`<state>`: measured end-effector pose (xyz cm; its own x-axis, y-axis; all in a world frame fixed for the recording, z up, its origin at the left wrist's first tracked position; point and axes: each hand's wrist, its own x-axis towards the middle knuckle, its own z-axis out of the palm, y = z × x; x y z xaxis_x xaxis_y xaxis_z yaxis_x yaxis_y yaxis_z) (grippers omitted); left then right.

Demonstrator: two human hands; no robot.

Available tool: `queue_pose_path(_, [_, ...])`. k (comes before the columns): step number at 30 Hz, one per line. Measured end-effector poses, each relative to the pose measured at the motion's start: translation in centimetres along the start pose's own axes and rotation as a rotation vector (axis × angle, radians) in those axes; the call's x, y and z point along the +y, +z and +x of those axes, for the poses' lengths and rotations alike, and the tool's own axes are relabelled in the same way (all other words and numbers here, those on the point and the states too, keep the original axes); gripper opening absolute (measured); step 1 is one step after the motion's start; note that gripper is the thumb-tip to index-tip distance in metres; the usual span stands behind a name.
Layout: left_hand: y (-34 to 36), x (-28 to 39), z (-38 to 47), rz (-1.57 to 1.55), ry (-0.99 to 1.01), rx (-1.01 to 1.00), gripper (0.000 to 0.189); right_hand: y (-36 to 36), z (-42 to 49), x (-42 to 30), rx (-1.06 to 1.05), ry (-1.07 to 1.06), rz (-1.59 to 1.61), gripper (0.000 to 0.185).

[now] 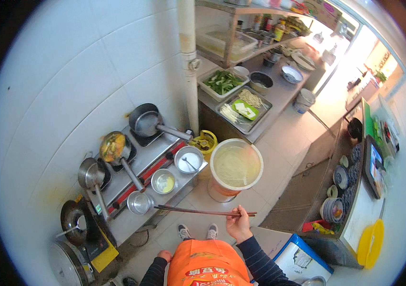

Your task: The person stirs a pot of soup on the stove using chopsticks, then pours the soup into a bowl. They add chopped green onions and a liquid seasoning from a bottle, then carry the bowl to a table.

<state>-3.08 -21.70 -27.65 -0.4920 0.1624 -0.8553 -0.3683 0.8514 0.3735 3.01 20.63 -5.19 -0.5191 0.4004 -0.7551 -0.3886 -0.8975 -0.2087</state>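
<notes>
A pair of long brown chopsticks [196, 211] lies nearly level across the view, gripped near one end by my right hand [238, 226]. Their tips reach left, just past a small steel bowl [139, 203] at the front of the stove. My left hand [165, 255] hangs low beside the orange apron [203, 257]; its fingers are mostly hidden. On the stove stands a saucepan of orange-yellow food [113, 146], between an empty-looking steel saucepan [91, 173] and a dark saucepan [146, 119]. Bowls with a yellow substance [167, 184] and white contents with a spoon [188, 159] sit nearby.
A tall bucket [221, 191] of cloudy liquid stands ahead, beside a yellow gas cylinder [206, 141]. Beyond, a counter bears a tub of greens [223, 82] and a metal tray [269, 103]. A wok [72, 218] is left; a cabinet [353, 221] with crockery and a blue-edged box [303, 257] are right.
</notes>
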Motion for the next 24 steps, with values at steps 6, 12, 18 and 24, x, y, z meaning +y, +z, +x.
queue_pose_path(6, [1.1, -2.5, -2.2, -0.007, -0.008, 0.122, 0.013, 1.5, 1.9, 0.3, -0.018, 0.041, -0.126, 0.032])
queue_pose_path(12, [2.6, -6.7, -3.5, 0.565, 0.108, -0.053, 0.027, 2.1, 2.4, 1.1, -0.181, 0.147, -0.164, 0.02])
queue_pose_path(18, [3.2, -6.9, -4.9, 0.368, 0.024, -0.021, 0.028, 1.5, 2.5, 3.8, -0.086, 0.157, -0.141, 0.032])
queue_pose_path(24, [3.2, -6.2, -5.5, 0.147, -0.099, 0.008, 0.03, 1.7, 2.1, 4.1, -0.127, 0.25, -0.245, 0.031])
